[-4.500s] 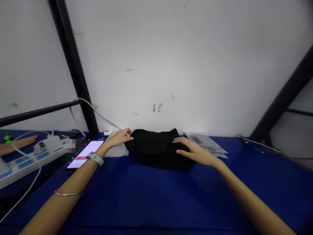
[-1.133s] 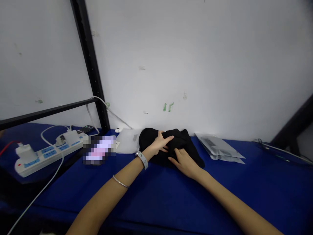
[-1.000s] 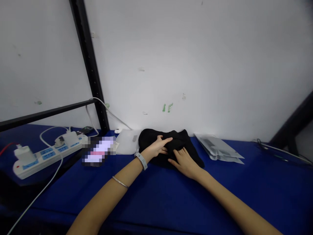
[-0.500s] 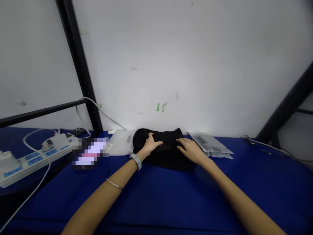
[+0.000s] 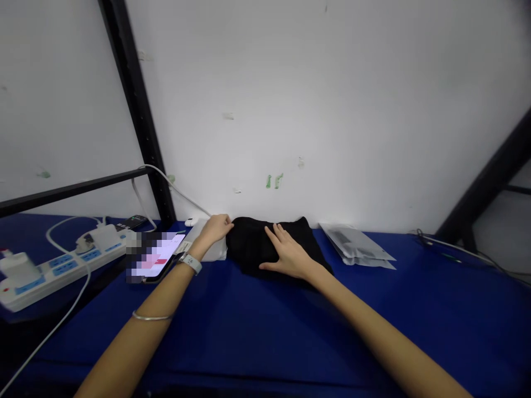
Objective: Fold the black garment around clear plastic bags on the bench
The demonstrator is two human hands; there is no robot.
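A black cloth [image 5: 253,249] lies against the wall on the blue table. My right hand [image 5: 288,255] rests flat on the middle of it, fingers spread. At the cloth's left edge is my left hand [image 5: 216,228], its fingers drawn together near the corner; what they pinch, if anything, is too small to make out. Under and beside my left hand lies a translucent plastic bag [image 5: 215,251]. A second translucent bag [image 5: 359,246] sits to the right of the cloth.
On the left are a phone with a lit screen [image 5: 160,257], a white power strip [image 5: 62,271] with cables, and a black device [image 5: 131,223]. Black metal posts [image 5: 141,116] stand left and right. Thin cables [image 5: 460,251] lie at the right.
My left hand has moved left from the cloth's middle to its left edge, its fingers now together. My right hand has moved left onto the cloth's middle. The cloth's front edge looks drawn in.
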